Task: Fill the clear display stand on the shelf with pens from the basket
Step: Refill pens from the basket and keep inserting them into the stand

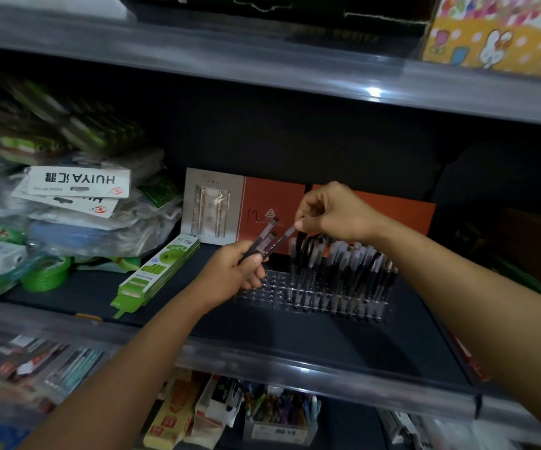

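The clear display stand (272, 289) sits on the dark middle shelf. Its right part holds several black pens (344, 267) standing upright with frosted caps; its left holes are bare. My left hand (236, 274) is just left of the stand and grips a small bunch of black pens (267, 237) that point up and to the right. My right hand (331, 212) hovers above the stand and pinches the capped top end of one pen (283, 238) in that bunch. The basket is not in view.
An orange box (392, 212) and a pen gift card (212, 206) lean at the shelf's back. A green pencil box (159, 274), green tape rolls (45, 276) and piled packets (68, 196) fill the left. Shelf edges run above and below; more stationery lies beneath.
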`<state>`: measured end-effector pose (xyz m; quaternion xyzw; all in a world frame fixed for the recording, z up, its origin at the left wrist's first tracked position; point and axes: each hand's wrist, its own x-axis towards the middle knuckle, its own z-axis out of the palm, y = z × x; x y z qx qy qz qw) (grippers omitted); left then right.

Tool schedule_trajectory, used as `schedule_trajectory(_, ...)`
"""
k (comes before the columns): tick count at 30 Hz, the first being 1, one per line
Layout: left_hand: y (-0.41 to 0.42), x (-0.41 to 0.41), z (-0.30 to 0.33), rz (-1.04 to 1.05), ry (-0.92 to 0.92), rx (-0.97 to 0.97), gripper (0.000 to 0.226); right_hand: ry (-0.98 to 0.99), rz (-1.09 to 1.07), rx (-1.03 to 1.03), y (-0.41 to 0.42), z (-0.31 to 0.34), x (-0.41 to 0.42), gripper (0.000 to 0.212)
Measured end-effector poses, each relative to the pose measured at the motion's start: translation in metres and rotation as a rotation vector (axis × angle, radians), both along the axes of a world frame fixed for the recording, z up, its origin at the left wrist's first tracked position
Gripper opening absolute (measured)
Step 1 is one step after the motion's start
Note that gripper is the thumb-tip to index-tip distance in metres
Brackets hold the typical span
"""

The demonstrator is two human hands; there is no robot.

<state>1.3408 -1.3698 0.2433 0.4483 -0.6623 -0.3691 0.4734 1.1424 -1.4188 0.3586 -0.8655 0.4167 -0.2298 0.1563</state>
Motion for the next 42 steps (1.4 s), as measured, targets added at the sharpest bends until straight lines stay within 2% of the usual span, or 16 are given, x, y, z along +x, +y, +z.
schedule_trajectory(6,0.000,0.002,-0.001,0.010,-0.005,0.022,0.016,-0.013,-0.029,-0.037,-0.002,-0.001,-0.007,0.003)
schedule_trajectory(9,-0.001,-0.001,0.000,0.039,-0.012,0.001,0.015,0.140,-0.028,-0.315,-0.002,-0.006,-0.006,0.012)
schedule_trajectory(11,-0.003,-0.004,0.002,0.072,-0.006,-0.008,0.016,0.251,0.059,-0.539,0.001,-0.012,-0.002,0.013)
schedule_trajectory(13,-0.004,-0.008,0.005,0.079,0.017,0.004,0.015,0.350,0.176,-0.675,0.005,-0.018,0.003,0.013)
schedule_trajectory(16,-0.004,-0.012,0.011,0.063,0.081,0.033,0.013,0.434,0.279,-0.746,0.008,-0.026,0.012,0.010)
schedule_trajectory(21,-0.001,-0.011,0.016,0.022,0.130,0.083,0.015,0.490,0.324,-0.808,0.004,-0.032,0.018,0.014)
schedule_trajectory(26,0.000,-0.003,0.018,0.112,0.197,0.124,0.017,0.526,0.288,-0.774,0.003,-0.030,0.013,0.013)
schedule_trajectory(31,-0.003,0.006,0.016,0.183,0.180,0.114,0.019,0.360,0.123,-0.559,0.003,-0.021,0.002,0.012)
schedule_trajectory(33,-0.003,0.005,0.016,0.183,0.153,0.109,0.019,0.170,0.061,-0.378,0.006,-0.019,0.003,0.022)
schedule_trajectory(37,-0.003,0.002,0.014,0.163,0.119,0.103,0.019,-0.065,0.076,-0.151,0.011,-0.018,0.007,0.072)
schedule_trajectory(39,-0.002,0.001,0.013,0.155,0.099,0.102,0.019,-0.151,0.092,-0.083,0.011,-0.016,0.007,0.079)
schedule_trajectory(42,-0.002,0.000,0.012,0.152,0.074,0.104,0.018,-0.228,0.077,-0.015,0.011,-0.012,0.007,0.072)
